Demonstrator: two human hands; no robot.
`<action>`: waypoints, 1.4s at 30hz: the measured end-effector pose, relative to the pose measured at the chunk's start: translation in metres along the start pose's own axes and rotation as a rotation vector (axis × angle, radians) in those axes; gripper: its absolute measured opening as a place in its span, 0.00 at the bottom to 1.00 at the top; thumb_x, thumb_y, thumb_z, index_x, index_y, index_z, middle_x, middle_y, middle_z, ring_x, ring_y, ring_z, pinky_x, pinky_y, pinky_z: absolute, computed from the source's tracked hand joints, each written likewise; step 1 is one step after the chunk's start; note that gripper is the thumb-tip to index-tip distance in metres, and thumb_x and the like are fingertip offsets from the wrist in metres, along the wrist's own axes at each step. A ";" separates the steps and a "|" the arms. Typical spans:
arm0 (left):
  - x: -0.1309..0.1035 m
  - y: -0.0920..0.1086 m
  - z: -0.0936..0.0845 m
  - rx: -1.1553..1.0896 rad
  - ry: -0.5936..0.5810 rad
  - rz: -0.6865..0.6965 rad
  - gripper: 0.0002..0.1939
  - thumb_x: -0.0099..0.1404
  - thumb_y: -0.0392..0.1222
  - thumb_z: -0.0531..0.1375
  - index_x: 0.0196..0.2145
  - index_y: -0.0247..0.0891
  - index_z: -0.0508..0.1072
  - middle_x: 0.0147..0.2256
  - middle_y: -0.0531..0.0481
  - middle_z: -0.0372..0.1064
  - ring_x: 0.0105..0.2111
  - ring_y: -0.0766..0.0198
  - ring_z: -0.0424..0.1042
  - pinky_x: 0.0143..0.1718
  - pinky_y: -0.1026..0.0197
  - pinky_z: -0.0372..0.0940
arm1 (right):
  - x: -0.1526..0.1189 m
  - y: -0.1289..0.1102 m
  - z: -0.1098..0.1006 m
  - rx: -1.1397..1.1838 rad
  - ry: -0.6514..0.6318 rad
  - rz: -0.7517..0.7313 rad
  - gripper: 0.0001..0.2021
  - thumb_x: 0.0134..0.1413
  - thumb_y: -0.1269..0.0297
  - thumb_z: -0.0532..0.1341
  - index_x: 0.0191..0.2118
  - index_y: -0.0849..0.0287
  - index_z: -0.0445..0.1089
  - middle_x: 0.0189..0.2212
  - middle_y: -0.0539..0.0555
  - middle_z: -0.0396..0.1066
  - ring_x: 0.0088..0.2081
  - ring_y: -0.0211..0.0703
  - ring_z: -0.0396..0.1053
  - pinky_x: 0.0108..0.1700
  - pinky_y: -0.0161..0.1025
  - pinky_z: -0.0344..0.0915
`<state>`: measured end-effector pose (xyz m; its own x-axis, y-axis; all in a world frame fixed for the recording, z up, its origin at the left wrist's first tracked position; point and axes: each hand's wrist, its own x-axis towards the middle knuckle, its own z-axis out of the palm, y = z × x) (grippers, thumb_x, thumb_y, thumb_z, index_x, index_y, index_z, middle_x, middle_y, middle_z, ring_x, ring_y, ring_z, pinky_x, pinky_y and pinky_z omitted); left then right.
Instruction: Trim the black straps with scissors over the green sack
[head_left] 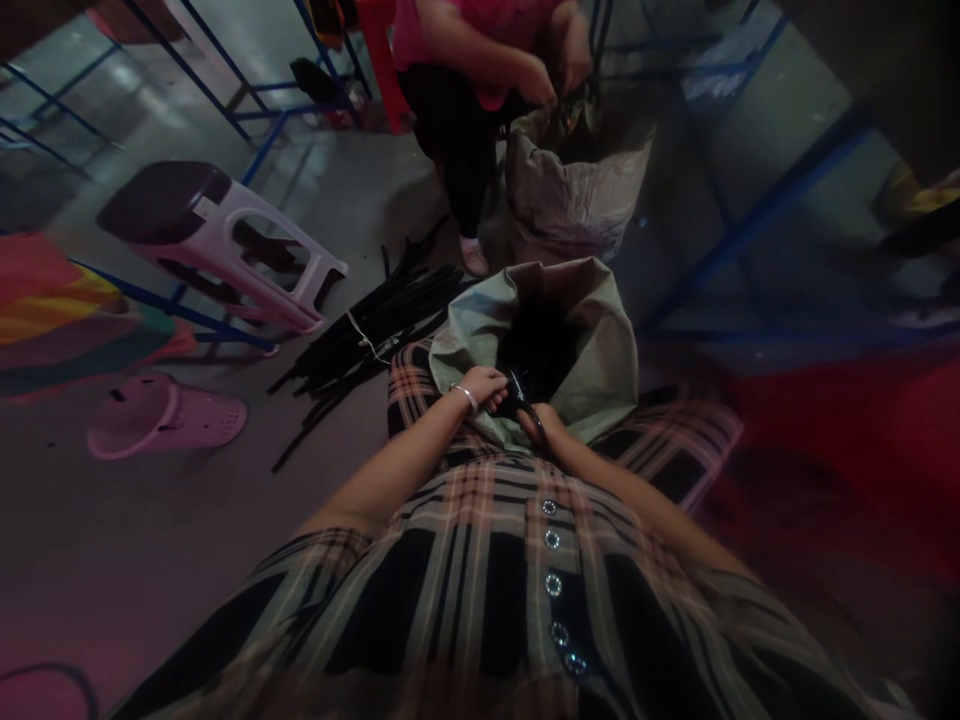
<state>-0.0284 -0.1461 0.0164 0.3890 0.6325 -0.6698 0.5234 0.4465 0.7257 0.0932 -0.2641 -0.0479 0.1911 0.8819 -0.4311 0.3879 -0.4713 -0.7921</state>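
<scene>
My right hand [549, 428] is closed around a pair of scissors [538, 424] with dark loop handles, and the thin blades point up and to the left. Close by on the left, my left hand [486, 388], with a bracelet at the wrist, has its fingers pinched together. A black piece of material shows at its fingertips, too dark to make out exactly. Both hands are over the near rim of a pale woven sack [611, 350] that stands open between my knees. Dark stuff [541, 340] lies inside the sack, its shape lost in shadow.
A bundle of long black strips [375, 325], tied with pale string, lies on the floor to the left. Beyond are a plastic stool [225, 240] and a tipped pink basket [169, 418]. A co-worker [480, 60] sits ahead beside another sack [574, 195]. Blue metal frames [765, 235] stand around.
</scene>
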 end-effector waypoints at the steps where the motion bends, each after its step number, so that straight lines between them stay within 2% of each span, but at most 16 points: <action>1: 0.001 -0.001 -0.001 -0.012 0.001 0.002 0.02 0.63 0.33 0.57 0.32 0.32 0.67 0.18 0.55 0.66 0.13 0.74 0.62 0.17 0.69 0.62 | 0.000 0.001 0.001 0.007 0.007 0.001 0.15 0.46 0.58 0.54 0.17 0.61 0.64 0.14 0.49 0.60 0.19 0.34 0.57 0.24 0.33 0.50; 6: 0.006 0.000 -0.009 -0.064 0.039 0.021 0.04 0.63 0.36 0.57 0.31 0.32 0.66 0.19 0.55 0.66 0.14 0.74 0.63 0.18 0.69 0.63 | 0.000 0.002 -0.002 0.046 0.038 -0.014 0.16 0.47 0.54 0.54 0.18 0.60 0.64 0.15 0.49 0.60 0.20 0.35 0.56 0.24 0.33 0.51; 9: 0.005 0.004 -0.011 -0.082 0.045 0.039 0.07 0.61 0.38 0.60 0.33 0.32 0.66 0.20 0.54 0.67 0.16 0.73 0.65 0.21 0.68 0.65 | -0.001 -0.001 -0.004 0.093 -0.026 -0.010 0.14 0.47 0.55 0.54 0.21 0.61 0.65 0.18 0.49 0.63 0.22 0.36 0.58 0.25 0.33 0.53; 13: 0.000 0.008 -0.005 -0.093 0.035 0.068 0.08 0.61 0.38 0.61 0.32 0.32 0.63 0.21 0.54 0.68 0.17 0.72 0.67 0.21 0.67 0.66 | 0.001 -0.002 -0.004 0.118 -0.161 -0.043 0.11 0.47 0.58 0.55 0.28 0.60 0.67 0.24 0.50 0.67 0.28 0.39 0.62 0.30 0.34 0.57; 16: -0.001 0.006 0.003 -0.083 -0.008 0.093 0.07 0.62 0.36 0.59 0.32 0.33 0.62 0.21 0.54 0.68 0.17 0.71 0.68 0.20 0.68 0.66 | 0.004 -0.001 -0.003 0.140 -0.178 -0.059 0.10 0.46 0.59 0.55 0.30 0.60 0.67 0.26 0.50 0.67 0.30 0.40 0.62 0.32 0.34 0.58; 19: -0.002 0.002 0.009 -0.050 -0.027 0.103 0.06 0.63 0.35 0.58 0.32 0.33 0.62 0.20 0.55 0.68 0.17 0.71 0.68 0.18 0.69 0.65 | 0.004 -0.001 -0.004 0.157 -0.177 -0.057 0.09 0.44 0.60 0.54 0.27 0.59 0.66 0.25 0.50 0.66 0.29 0.40 0.61 0.32 0.34 0.58; 24: -0.001 0.000 0.015 0.005 0.009 0.098 0.06 0.63 0.36 0.57 0.32 0.34 0.62 0.17 0.58 0.66 0.12 0.73 0.64 0.16 0.71 0.62 | -0.002 -0.004 -0.004 0.203 -0.147 -0.084 0.11 0.42 0.56 0.54 0.22 0.59 0.62 0.21 0.49 0.62 0.26 0.38 0.57 0.28 0.34 0.56; 31: 0.004 0.001 0.022 -0.019 0.088 0.061 0.04 0.63 0.36 0.56 0.32 0.33 0.65 0.17 0.58 0.66 0.11 0.73 0.64 0.16 0.69 0.63 | -0.002 -0.002 0.007 0.277 -0.030 0.091 0.19 0.38 0.44 0.54 0.19 0.59 0.62 0.16 0.49 0.58 0.20 0.37 0.53 0.22 0.35 0.52; 33: 0.007 0.001 0.025 -0.015 0.084 0.037 0.06 0.63 0.36 0.57 0.29 0.32 0.67 0.16 0.57 0.66 0.11 0.73 0.63 0.16 0.69 0.63 | -0.001 0.000 0.007 0.279 0.009 0.032 0.21 0.36 0.43 0.55 0.19 0.59 0.63 0.16 0.50 0.60 0.21 0.37 0.55 0.23 0.36 0.53; 37: 0.012 -0.001 0.028 0.018 0.123 0.024 0.08 0.61 0.35 0.57 0.25 0.32 0.68 0.14 0.57 0.64 0.11 0.72 0.62 0.17 0.68 0.63 | 0.000 0.003 0.003 0.213 0.044 -0.016 0.22 0.33 0.41 0.55 0.15 0.58 0.63 0.15 0.52 0.61 0.20 0.41 0.58 0.24 0.40 0.57; 42: 0.022 -0.009 0.026 0.118 0.115 -0.008 0.11 0.59 0.32 0.56 0.19 0.32 0.66 0.12 0.57 0.61 0.10 0.71 0.61 0.18 0.64 0.67 | 0.001 0.002 0.000 0.198 0.034 -0.040 0.19 0.28 0.41 0.57 0.11 0.53 0.64 0.15 0.55 0.64 0.24 0.53 0.66 0.27 0.47 0.62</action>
<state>-0.0050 -0.1525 -0.0091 0.2989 0.7003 -0.6482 0.6141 0.3788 0.6924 0.0938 -0.2641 -0.0498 0.2104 0.8986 -0.3851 0.2119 -0.4264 -0.8794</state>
